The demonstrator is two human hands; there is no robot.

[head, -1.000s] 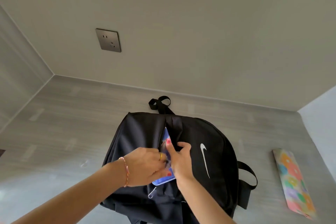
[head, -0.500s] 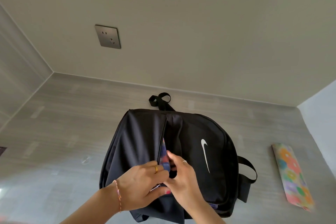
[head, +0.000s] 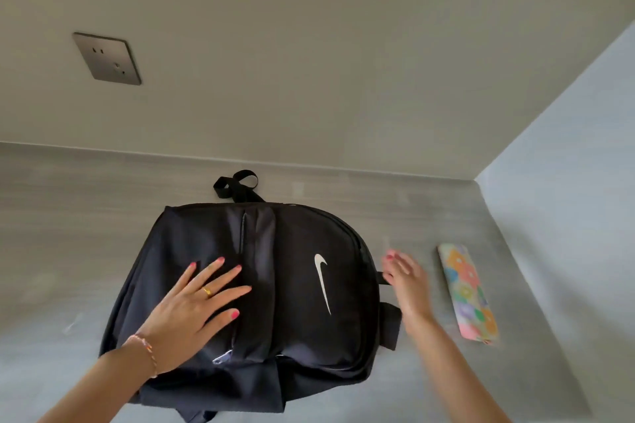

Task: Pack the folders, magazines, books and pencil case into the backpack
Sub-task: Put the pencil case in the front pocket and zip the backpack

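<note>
Item 1: black backpack, lying flat on the grey surface with its white swoosh logo facing up and a zip pull showing near the left wrist. Left hand rests flat on the front panel, fingers spread wide, holding nothing. Right hand hovers just off the bag's right edge, fingers loosely extended, holding nothing; slightly blurred. Item 2: floral pencil case, flat on the surface just beyond the right hand, apart from the bag, with nothing between them. Item 3: wall socket, well above the left hand.
</note>
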